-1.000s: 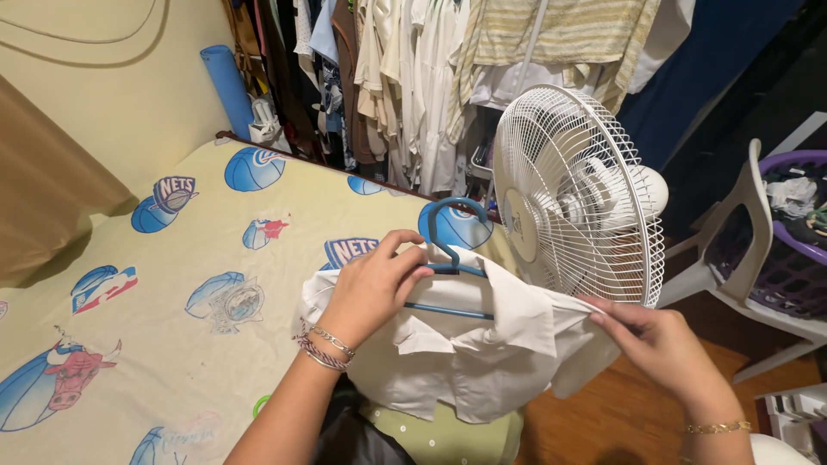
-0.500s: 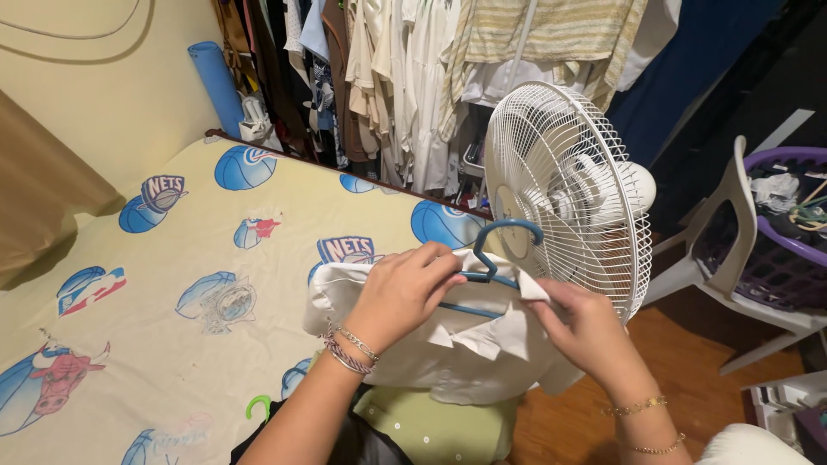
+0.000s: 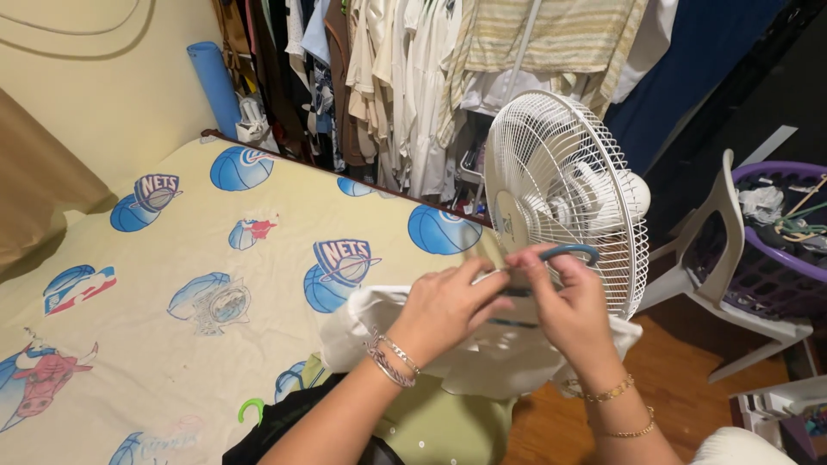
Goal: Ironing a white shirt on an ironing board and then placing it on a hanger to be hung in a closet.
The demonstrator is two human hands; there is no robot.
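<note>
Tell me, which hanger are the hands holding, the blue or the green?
The blue hanger; both hands grip it over the white shirt. The green hanger lies untouched.

White fan point(image 3: 564, 194), purple basket point(image 3: 780, 232)

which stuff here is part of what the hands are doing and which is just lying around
In hand:
left hand
right hand
blue hanger
white shirt

Lying about:
white fan
green hanger
blue mat roll
purple basket
hanging clothes
</note>
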